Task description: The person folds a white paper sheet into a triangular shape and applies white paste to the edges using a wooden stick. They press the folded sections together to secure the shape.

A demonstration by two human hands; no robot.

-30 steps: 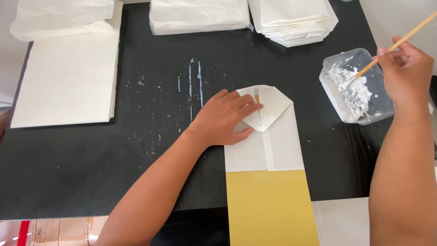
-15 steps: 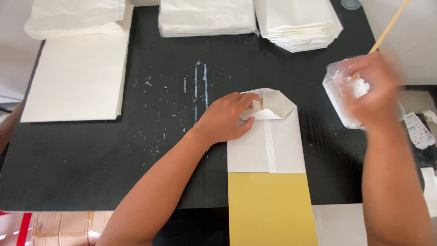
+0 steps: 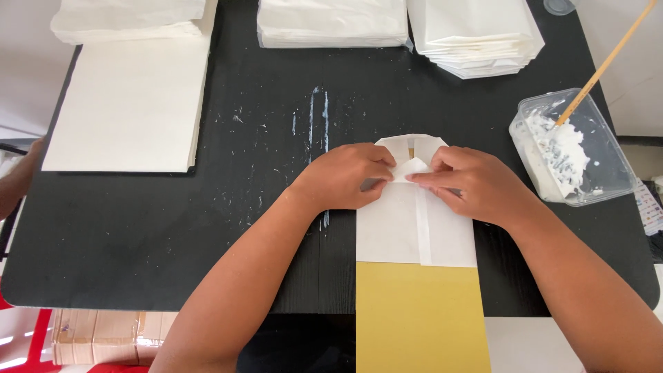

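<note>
A flat white paper bag lies on the black table, its lower part over a yellow sheet. The bag's far end is folded into white flaps. My left hand presses on the left side of the fold, fingertips on a small flap. My right hand presses the same flap from the right, fingers pointing left. Both hands touch the paper and almost meet over the bag's centre seam.
A clear plastic tub of white paste stands at the right with a wooden stick leaning in it. Stacks of white paper bags line the far edge; a large pile of white sheets lies far left. Another person's arm shows at the left edge.
My right hand left the stick in the paste tub and came left onto the bag's folded flap. My left hand stayed on the fold. The flap is now folded down.
</note>
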